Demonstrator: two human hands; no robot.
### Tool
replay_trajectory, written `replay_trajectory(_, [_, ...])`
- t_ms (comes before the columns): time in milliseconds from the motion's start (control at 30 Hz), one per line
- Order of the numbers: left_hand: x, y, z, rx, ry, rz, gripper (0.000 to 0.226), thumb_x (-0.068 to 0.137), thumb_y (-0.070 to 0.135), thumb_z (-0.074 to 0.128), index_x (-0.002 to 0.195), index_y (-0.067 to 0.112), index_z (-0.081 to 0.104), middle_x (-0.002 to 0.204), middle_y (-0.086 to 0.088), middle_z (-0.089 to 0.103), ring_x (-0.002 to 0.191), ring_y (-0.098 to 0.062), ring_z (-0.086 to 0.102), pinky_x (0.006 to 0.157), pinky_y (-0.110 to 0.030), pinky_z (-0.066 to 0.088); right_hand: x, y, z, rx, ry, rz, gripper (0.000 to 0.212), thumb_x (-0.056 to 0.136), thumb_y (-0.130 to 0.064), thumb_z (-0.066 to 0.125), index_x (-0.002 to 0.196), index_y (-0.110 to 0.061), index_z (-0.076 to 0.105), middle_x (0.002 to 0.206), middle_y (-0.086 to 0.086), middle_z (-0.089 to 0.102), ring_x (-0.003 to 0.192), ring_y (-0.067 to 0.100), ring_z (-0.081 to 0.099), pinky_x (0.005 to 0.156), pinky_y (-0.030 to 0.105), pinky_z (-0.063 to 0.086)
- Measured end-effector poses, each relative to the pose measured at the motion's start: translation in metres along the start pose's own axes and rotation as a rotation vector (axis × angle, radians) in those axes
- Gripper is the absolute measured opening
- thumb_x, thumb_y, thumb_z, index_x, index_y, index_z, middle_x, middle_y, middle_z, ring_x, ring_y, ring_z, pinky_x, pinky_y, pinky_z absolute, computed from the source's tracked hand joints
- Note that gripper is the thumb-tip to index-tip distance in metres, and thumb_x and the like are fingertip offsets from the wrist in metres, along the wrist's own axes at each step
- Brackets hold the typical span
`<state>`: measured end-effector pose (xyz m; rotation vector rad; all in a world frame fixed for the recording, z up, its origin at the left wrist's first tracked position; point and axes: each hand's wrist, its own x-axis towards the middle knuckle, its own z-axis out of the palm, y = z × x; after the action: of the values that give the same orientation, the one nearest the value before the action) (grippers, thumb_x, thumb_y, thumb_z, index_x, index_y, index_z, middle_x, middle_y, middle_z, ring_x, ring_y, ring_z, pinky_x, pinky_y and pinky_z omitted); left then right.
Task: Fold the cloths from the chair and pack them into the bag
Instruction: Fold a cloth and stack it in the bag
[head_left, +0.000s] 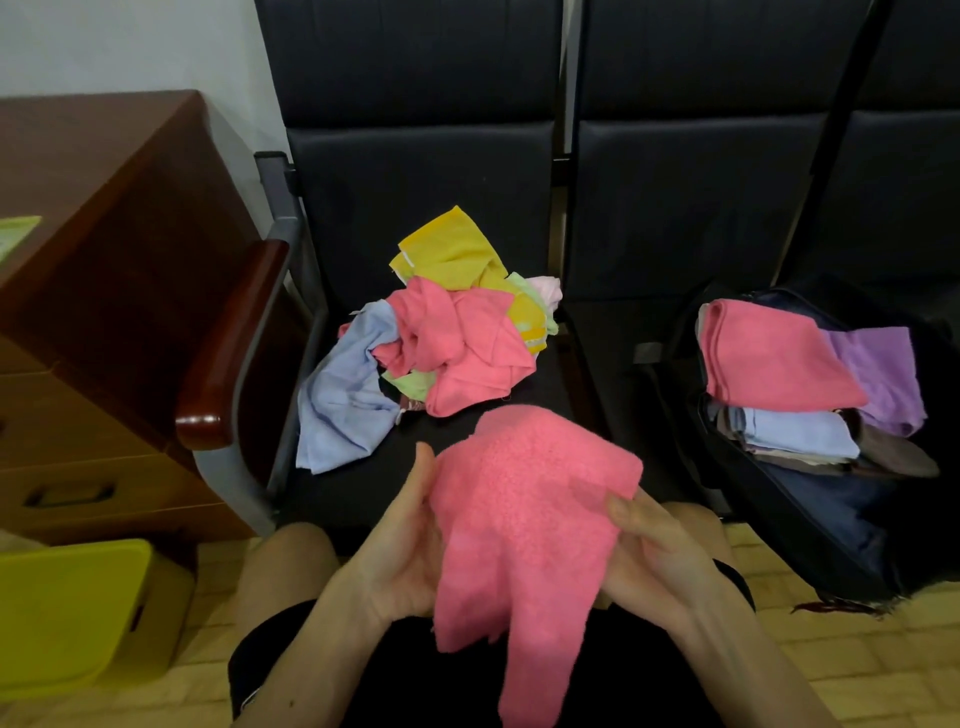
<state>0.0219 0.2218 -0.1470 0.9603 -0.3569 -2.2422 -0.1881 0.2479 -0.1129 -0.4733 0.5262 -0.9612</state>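
Note:
I hold a fluffy pink cloth (524, 530) in front of me above my lap, hanging down unfolded. My left hand (400, 545) grips its left edge and my right hand (649, 551) grips its right edge, thumbs on top. On the black chair seat (441, 467) lies a loose pile of cloths (441, 338): yellow, pink, light blue and pale green. On the neighbouring seat to the right stands an open dark bag (831, 519) holding folded cloths, with a pink one (769, 364) and a purple one (878, 374) on top.
A brown wooden cabinet (104, 291) stands at the left beside the chair's wooden armrest (234, 353). A yellow-green plastic stool (67, 608) sits on the tiled floor at lower left. My knees are close to the seat's front edge.

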Motion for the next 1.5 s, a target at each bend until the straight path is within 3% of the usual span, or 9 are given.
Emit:
replay_trajectory(133, [0.003,0.019,0.001,0.214,0.188,0.27,0.044,0.072,0.034,0.075,0.105,0.005,0.075,0.113,-0.024,0.07,0.092,-0.027,0.073,0.074,-0.037,0.061,0.008,0.0,-0.011,-0.176,0.261,0.097,0.06,0.073,-0.022,0.081,0.124,0.004,0.063,0.101,0.016,0.072,0.086,0.025,0.073,0.065,0.035,0.059])
replay_trajectory(267, [0.001,0.029,0.011,0.606,0.32,0.429,0.032,0.081,0.036,0.068,0.092,0.007,0.075,0.093,-0.014,0.076,0.084,-0.022,0.073,0.07,-0.03,0.059,0.016,-0.015,-0.027,-0.301,0.456,0.061,0.048,0.085,-0.027,0.062,0.124,0.0,0.063,0.103,0.015,0.073,0.085,0.025,0.071,0.058,0.033,0.059])
replay_trajectory(400, [0.008,0.031,0.01,0.685,0.333,0.479,0.034,0.074,0.042,0.07,0.091,0.014,0.075,0.087,-0.004,0.078,0.084,-0.017,0.074,0.069,-0.028,0.057,0.019,-0.015,-0.028,-0.54,0.505,-0.028,0.051,0.075,-0.031,0.075,0.121,-0.017,0.059,0.116,0.012,0.07,0.1,0.024,0.071,0.074,0.04,0.06])
replay_trajectory(567, [0.013,0.04,0.002,0.73,0.385,0.461,0.043,0.065,0.05,0.074,0.086,0.013,0.078,0.092,-0.005,0.077,0.095,-0.022,0.071,0.088,-0.035,0.054,0.025,-0.022,-0.023,-0.74,0.618,-0.154,0.067,0.072,-0.012,0.084,0.126,-0.02,0.046,0.099,0.013,0.067,0.08,0.018,0.072,0.06,0.025,0.056])
replay_trajectory(700, [0.009,0.051,0.005,0.715,0.283,0.542,0.051,0.064,0.049,0.075,0.096,0.008,0.077,0.103,-0.009,0.076,0.104,-0.026,0.07,0.094,-0.039,0.054,0.032,-0.051,-0.015,-0.912,0.524,-0.298,0.047,0.079,-0.009,0.079,0.12,-0.018,0.057,0.087,0.003,0.074,0.077,0.015,0.074,0.061,0.026,0.058])
replay_trajectory(833, [0.002,0.07,0.016,0.791,0.216,0.672,0.026,0.081,0.021,0.069,0.101,0.005,0.072,0.091,0.0,0.078,0.086,-0.01,0.073,0.073,-0.017,0.056,0.035,-0.076,0.0,-1.16,0.395,-0.388,0.052,0.074,-0.01,0.084,0.118,-0.024,0.062,0.098,-0.006,0.072,0.09,0.005,0.071,0.074,0.023,0.06])
replay_trajectory(933, [0.0,0.088,0.023,0.865,0.223,0.758,0.03,0.08,0.014,0.071,0.108,0.004,0.069,0.106,-0.008,0.075,0.1,-0.018,0.072,0.085,-0.028,0.059,0.038,-0.09,0.007,-1.383,0.376,-0.428,0.049,0.074,-0.017,0.085,0.118,-0.02,0.066,0.099,-0.009,0.07,0.089,0.002,0.07,0.076,0.023,0.06])
replay_trajectory(1100, [-0.005,0.101,0.036,1.028,0.271,0.896,0.021,0.084,0.01,0.073,0.104,0.006,0.072,0.099,0.0,0.074,0.09,-0.008,0.072,0.075,-0.018,0.057,0.038,-0.104,0.011,-1.619,0.431,-0.523,0.034,0.081,-0.028,0.079,0.112,-0.018,0.07,0.097,-0.009,0.07,0.087,0.003,0.067,0.079,0.03,0.059])
replay_trajectory(1500, [-0.011,0.08,0.054,1.162,0.351,1.096,0.016,0.079,0.017,0.08,0.09,0.025,0.072,0.12,0.0,0.055,0.113,-0.013,0.055,0.084,-0.015,0.048,0.017,-0.095,-0.013,-1.479,0.5,-0.536,0.014,0.081,-0.031,0.079,0.092,-0.031,0.07,0.097,-0.002,0.068,0.091,0.014,0.065,0.081,0.037,0.056])
